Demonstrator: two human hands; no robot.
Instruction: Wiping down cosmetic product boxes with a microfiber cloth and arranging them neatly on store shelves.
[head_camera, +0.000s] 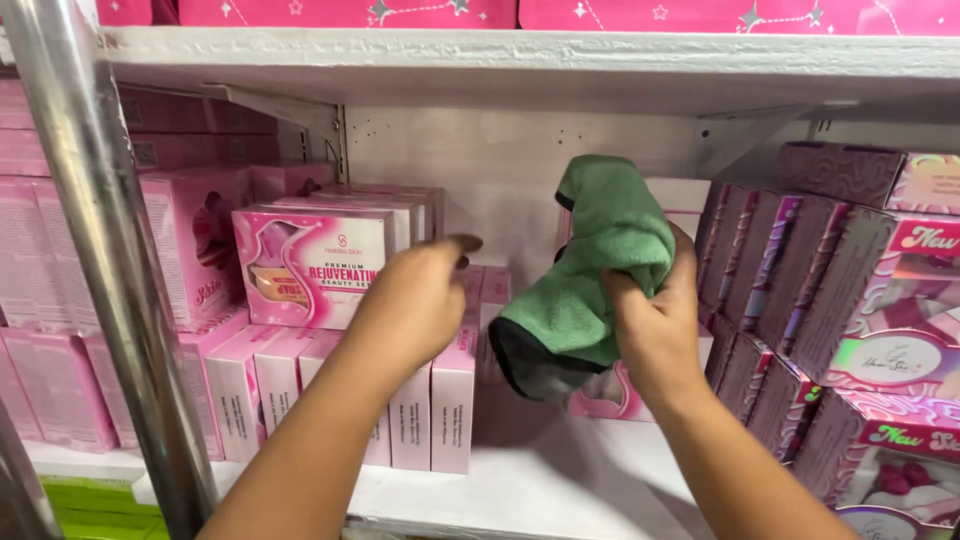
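Two hands busy: right hand (655, 325) grips green cloth (595, 270), left hand (415, 300) rests loosely curled on upright pink boxes (440, 400); shelf (520, 490) partly bare.

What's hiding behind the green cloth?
Behind the green cloth, held by the right hand, a pink box peeks out below and a white box above. Their middles are covered.
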